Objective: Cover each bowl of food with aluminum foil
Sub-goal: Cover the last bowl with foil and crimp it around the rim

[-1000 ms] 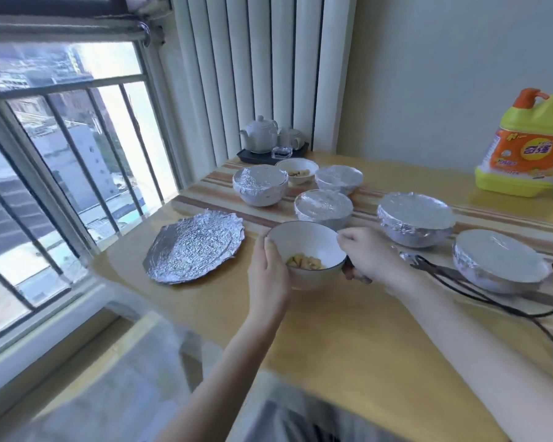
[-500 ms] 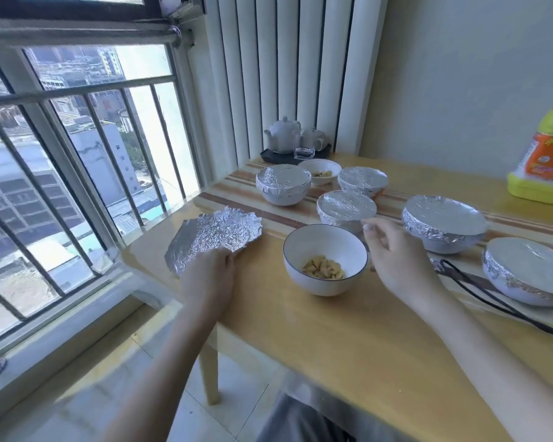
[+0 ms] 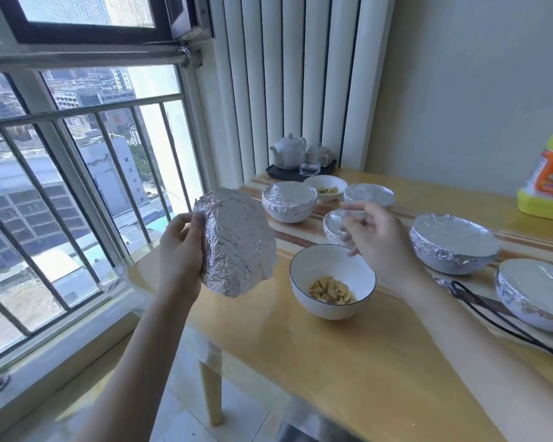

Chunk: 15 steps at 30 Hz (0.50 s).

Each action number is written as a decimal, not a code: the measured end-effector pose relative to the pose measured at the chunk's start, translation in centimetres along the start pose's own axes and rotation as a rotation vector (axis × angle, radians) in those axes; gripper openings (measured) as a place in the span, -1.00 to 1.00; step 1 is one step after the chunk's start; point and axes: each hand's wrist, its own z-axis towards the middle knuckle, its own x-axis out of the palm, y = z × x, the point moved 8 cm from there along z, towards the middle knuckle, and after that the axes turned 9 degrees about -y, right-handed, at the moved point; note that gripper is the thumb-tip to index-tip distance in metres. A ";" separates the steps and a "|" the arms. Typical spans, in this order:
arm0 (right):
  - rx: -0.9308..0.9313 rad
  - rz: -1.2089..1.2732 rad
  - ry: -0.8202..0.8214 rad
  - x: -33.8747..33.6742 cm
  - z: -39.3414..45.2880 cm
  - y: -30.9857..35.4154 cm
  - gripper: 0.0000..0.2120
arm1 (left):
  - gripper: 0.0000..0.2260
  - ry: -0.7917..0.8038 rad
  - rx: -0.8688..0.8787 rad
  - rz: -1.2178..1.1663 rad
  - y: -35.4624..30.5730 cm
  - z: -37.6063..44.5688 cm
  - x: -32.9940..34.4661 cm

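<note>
Frame centre: open bowl [image 3: 332,280] of food on table [image 3: 348,371], uncovered | left hand [image 3: 181,250] gripping foil sheet [image 3: 237,244] raised mid-left | right hand [image 3: 377,247] loosely open above bowl | risk: crumpled foil tearing or seating off-centre | upper centre: another uncovered bowl [image 3: 324,188].

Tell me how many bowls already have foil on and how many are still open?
Foil-covered bowls: 5
Open bowls with food: 2
Loose foil sheets, held in the left hand: 1
Total bowls: 7
</note>
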 end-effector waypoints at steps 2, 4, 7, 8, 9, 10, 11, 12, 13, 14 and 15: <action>0.118 0.125 0.147 2.7 0.4 0.2 -0.63 | -0.80 0.050 -0.049 -0.060 -0.1 -0.8 0.7; 0.220 0.122 0.261 4.9 0.5 0.2 -0.32 | -0.80 0.116 -0.096 -0.116 -0.4 -1.9 1.7; 0.405 0.241 0.368 6.9 0.0 -0.5 -0.35 | -0.80 0.263 -0.088 -0.103 -1.2 -3.9 3.8; 0.435 0.297 0.354 6.8 0.0 -0.6 -0.41 | -0.79 0.313 -0.077 -0.099 -1.4 -4.6 4.4; 0.449 0.349 0.318 6.5 0.0 -0.7 -0.44 | -0.79 0.329 -0.073 -0.087 -1.3 -4.9 4.6; 0.445 0.372 0.261 5.8 0.2 -1.1 -0.46 | -0.79 0.343 -0.097 -0.062 -0.8 -4.9 4.8; 0.407 0.325 0.197 4.7 0.4 -1.3 -0.48 | -0.78 0.389 -0.122 -0.045 -0.3 -5.0 5.3; 0.338 0.210 0.131 3.4 0.7 -1.3 -0.48 | -0.76 0.451 -0.169 -0.054 0.3 -5.0 5.6; 0.268 0.088 0.076 2.2 0.7 -1.4 -0.50 | -0.74 0.496 -0.234 -0.079 1.0 -5.3 5.8; 0.202 -0.012 0.031 1.0 0.6 -1.4 -0.56 | -0.71 0.499 -0.282 -0.083 1.8 -5.4 5.9; 0.139 -0.108 -0.004 0.1 0.4 -1.4 -0.60 | -0.64 0.480 -0.312 -0.058 2.8 -5.5 5.9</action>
